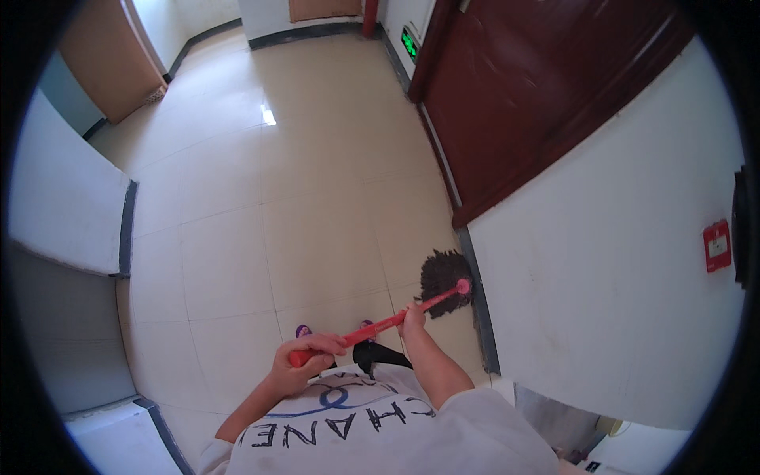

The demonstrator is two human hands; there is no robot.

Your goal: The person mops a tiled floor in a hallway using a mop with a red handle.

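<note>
A string mop with a red handle point(377, 326) slants across the view in front of my body. Near the handle's top end, my left hand point(306, 358) is closed around it. Farther down the shaft, my right hand point(412, 319) grips it. The mop's dark, spread strands point(442, 276) lie on the tiled floor point(314, 237), close against the dark baseboard on the right. A pink hub joins the handle to the strands.
On the right are a dark red door point(504, 101), a green lit sign point(409, 43) and a red wall box point(717, 246). The left side has wall corners with dark baseboards point(127, 228) and a tan door point(113, 56). My feet point(304, 331) stand below the handle.
</note>
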